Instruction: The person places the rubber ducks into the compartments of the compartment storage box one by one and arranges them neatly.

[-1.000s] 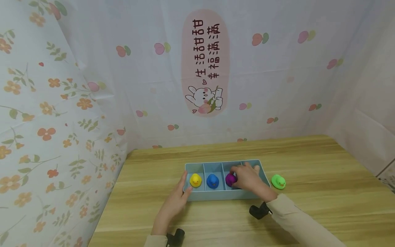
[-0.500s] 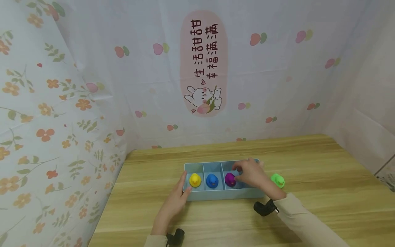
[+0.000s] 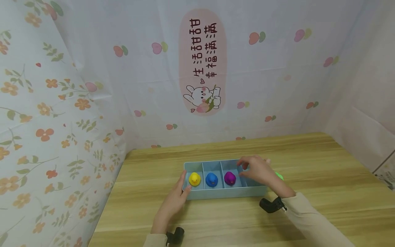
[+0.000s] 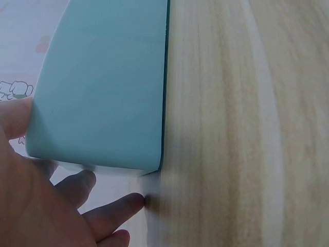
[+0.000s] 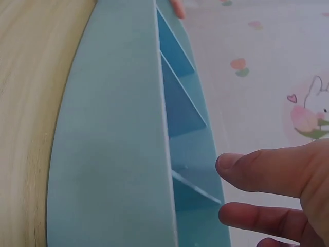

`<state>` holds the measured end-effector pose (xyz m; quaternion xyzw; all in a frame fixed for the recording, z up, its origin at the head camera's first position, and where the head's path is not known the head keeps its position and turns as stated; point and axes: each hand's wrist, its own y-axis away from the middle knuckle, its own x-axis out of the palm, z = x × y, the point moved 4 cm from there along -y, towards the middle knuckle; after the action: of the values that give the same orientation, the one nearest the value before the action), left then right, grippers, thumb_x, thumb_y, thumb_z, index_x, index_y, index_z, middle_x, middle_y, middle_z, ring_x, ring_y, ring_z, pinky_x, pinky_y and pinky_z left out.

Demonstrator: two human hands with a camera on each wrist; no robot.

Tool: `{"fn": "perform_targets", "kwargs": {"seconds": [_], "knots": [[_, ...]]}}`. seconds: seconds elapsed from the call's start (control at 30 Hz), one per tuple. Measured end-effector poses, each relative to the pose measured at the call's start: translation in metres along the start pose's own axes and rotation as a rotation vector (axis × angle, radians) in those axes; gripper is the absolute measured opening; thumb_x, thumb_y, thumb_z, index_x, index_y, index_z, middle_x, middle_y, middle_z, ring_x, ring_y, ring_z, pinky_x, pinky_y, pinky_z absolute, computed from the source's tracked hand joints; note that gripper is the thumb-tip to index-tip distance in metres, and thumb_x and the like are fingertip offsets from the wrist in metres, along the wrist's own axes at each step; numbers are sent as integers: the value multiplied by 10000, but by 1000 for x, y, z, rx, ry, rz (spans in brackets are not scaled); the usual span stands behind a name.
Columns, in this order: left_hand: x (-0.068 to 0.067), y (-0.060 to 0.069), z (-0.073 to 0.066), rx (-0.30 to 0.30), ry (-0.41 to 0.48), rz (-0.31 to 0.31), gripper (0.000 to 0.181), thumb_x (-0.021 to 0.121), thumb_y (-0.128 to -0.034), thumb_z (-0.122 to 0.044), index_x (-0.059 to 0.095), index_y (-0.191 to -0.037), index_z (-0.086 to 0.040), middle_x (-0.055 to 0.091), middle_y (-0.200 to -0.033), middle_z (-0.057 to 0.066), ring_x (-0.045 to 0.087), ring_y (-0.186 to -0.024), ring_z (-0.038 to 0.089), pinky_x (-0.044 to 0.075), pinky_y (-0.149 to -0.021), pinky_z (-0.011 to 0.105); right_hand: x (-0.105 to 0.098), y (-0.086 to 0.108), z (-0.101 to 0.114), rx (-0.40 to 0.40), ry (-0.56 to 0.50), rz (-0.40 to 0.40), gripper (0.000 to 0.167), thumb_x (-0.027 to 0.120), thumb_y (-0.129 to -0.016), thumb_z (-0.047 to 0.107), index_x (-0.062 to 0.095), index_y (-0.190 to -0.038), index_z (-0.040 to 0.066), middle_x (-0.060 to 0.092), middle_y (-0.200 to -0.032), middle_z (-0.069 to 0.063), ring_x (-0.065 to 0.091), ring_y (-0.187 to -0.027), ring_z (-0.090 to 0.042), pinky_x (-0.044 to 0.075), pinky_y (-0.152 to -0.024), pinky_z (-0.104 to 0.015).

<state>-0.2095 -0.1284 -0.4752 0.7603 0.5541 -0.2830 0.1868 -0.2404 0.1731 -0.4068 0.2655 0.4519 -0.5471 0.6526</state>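
Note:
A light blue divided box (image 3: 226, 193) lies lengthwise on the table. From left to right, its compartments hold a yellow toy duck (image 3: 194, 179), a blue toy duck (image 3: 211, 179) and a purple toy duck (image 3: 229, 178). My left hand (image 3: 176, 196) grips the box's left end, thumb over the front corner and fingers along the side. Over the rightmost compartment hovers my right hand (image 3: 256, 169), thumb and forefinger apart with nothing between them, as the right wrist view also shows. A green toy duck (image 3: 279, 175) beyond the box's right end is mostly hidden behind that hand.
The wood-grain table (image 3: 148, 171) extends around the box. A printed white cloth (image 3: 262, 85) hangs behind it, and a floral cloth (image 3: 61, 137) hangs on the left. Each wrist wears a black camera (image 3: 271, 205).
My right hand has let go of the purple duck and moved right and up, away from it. The purple duck stays in its compartment. My left hand keeps its place on the box.

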Motion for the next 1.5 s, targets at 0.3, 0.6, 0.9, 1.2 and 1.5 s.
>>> {"fn": "perform_targets", "kwargs": {"seconds": [0.3, 0.6, 0.9, 1.2, 1.5], "knots": [[0, -1, 0, -1, -16, -1, 640, 416, -1023, -348, 123, -1545, -125, 209, -1576, 164, 269, -1409, 413, 240, -1128, 584, -13, 8, -21, 9, -30, -5, 289, 786, -762, 156, 700, -1031, 96, 676, -840, -21, 614, -834, -267, 383, -723, -438], [1, -1, 1, -8, -22, 1, 647, 414, -1021, -366, 115, -1548, -140, 198, -1582, 154, 261, -1415, 407, 235, -1131, 581, -27, 22, -44, 5, -49, -44, 272, 765, -772, 125, 692, -1020, 41, 680, -871, -77, 610, -831, -269, 473, -696, -374], [2, -1, 2, -11, -23, 2, 657, 402, -1016, -414, 113, -1549, -160, 195, -1585, 141, 253, -1419, 402, 231, -1130, 588, -33, 39, -67, 134, -22, -43, 289, 781, -768, 206, 699, -1023, 97, 680, -941, -87, 608, -897, -333, 281, -643, -406], [1, -2, 2, -9, -18, -1, 642, 414, -1021, -365, 114, -1549, -157, 195, -1585, 135, 264, -1413, 407, 240, -1126, 589, -36, 50, -87, 121, -28, -12, 324, 789, -755, 170, 690, -1032, 34, 673, -982, -156, 604, -919, -355, 449, -708, -488], [0, 0, 2, -24, -21, 1, 644, 416, -1020, -367, 107, -1551, -176, 200, -1586, 119, 276, -1411, 398, 246, -1127, 582, -30, 60, -109, 147, -39, 0, 356, 800, -738, 179, 692, -1051, 47, 670, -1018, -170, 597, -962, -384, 401, -688, -496]]}}
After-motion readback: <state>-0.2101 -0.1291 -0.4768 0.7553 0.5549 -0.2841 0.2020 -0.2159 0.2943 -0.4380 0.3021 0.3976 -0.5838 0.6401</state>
